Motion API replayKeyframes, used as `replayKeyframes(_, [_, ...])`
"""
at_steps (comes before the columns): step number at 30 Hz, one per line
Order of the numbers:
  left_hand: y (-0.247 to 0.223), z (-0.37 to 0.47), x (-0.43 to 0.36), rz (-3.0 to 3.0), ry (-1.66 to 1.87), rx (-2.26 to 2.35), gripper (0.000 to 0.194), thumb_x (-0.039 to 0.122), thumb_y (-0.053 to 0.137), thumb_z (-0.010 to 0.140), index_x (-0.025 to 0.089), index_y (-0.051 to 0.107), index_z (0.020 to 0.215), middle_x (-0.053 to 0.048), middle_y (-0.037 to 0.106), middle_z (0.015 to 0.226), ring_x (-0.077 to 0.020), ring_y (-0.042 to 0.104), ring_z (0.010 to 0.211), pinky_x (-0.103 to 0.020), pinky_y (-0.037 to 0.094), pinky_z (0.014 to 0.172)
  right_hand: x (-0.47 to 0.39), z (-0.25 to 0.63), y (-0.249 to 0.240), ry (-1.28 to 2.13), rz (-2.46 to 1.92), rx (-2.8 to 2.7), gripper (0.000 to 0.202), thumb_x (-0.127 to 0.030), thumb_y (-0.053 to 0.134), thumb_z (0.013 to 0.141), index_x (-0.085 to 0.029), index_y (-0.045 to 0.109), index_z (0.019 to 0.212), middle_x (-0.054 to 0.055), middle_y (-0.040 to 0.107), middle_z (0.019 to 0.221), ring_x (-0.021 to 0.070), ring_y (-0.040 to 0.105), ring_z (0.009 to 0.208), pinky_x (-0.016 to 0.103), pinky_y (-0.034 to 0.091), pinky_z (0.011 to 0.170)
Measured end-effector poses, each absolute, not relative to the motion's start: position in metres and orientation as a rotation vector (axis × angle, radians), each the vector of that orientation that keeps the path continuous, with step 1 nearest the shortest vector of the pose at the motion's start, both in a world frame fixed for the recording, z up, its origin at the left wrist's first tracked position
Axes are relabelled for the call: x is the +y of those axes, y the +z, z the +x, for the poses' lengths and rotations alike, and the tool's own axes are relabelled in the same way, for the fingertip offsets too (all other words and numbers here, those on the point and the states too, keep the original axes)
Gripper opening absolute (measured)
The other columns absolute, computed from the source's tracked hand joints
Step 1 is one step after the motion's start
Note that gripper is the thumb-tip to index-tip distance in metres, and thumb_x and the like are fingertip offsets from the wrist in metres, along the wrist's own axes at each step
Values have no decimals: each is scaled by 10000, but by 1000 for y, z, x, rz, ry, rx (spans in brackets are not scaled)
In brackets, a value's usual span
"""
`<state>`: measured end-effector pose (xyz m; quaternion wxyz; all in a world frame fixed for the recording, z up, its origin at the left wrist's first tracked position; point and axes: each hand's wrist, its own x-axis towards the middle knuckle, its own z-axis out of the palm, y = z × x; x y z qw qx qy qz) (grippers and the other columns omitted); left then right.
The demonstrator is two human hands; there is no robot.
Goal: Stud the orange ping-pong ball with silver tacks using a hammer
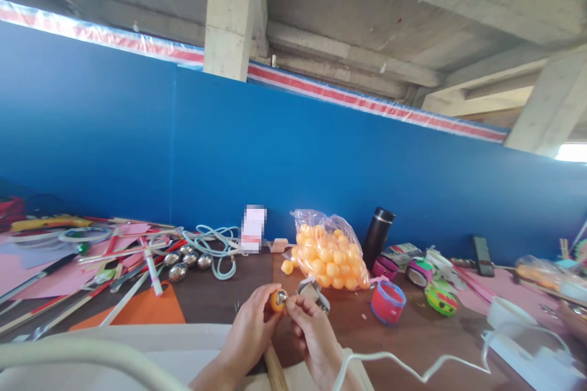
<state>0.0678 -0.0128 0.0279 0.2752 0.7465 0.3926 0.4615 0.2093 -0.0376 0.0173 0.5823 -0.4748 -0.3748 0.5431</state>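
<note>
Blue partition (321, 159) is the biggest thing on my feed, running along the desk's back edge. Brown desk (351, 321) below it, crowded toward the left and right edges. Clear bag (339, 224) of orange balls sits mid-desk, near the back edge; black bottle (378, 235) upright just right of it. My left hand (252, 330) and right hand (316, 330) meet toward the front edge, both narrow at the fingertips. Red-and-blue container (387, 304) stands right of them, well in from the right edge. Silver balls (186, 259) cluster left of centre, near the back edge. Orange ball (276, 303): held in the left hand, above the desk. Silver piece (281, 296): against that ball, right fingertips at it; gripping or just pressing, I can't tell.
</note>
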Motion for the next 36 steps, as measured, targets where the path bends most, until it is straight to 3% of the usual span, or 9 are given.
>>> replayKeyframes(7, [30,67,-12,2025,1237,1040,461,117,526,713,246,540,1156,-53,619,1139,-184,567,1036,-302,428,909,-39,209,18,1304,-1082,-875,369,-484,708,645,-181,517,734,-95,367,469,24,216,395,132,123,322])
replayKeyframes(11, [31,67,-12,2060,1221,1021,411,120,516,721,250,587,1105,-53,645,1059,-177,593,971,-287,449,871,-37,210,16,1311,-1091,-879,383,-488,717,627,-178,511,718,-92,374,471,24,219,394,140,108,327])
replayKeyframes(18, [28,68,-11,2052,1225,1024,486,65,503,678,256,582,1118,-51,641,1071,-178,589,979,-294,443,881,-41,209,21,1305,-1070,-885,330,-433,702,665,-173,507,721,-82,384,530,23,227,423,139,98,349])
replayKeyframes(24, [29,67,-11,2045,1227,1033,466,78,506,686,254,589,1109,-53,647,1044,-181,600,947,-295,457,850,-40,209,22,1299,-1064,-895,327,-417,715,645,-166,522,728,-68,423,578,22,254,429,142,114,346])
replayKeyframes(36, [32,67,-14,2049,1234,1029,413,116,509,712,253,591,1093,-62,645,1022,-190,599,935,-311,464,847,-41,210,21,1293,-1097,-913,364,-484,698,654,-174,518,720,-96,351,462,29,208,400,143,107,347])
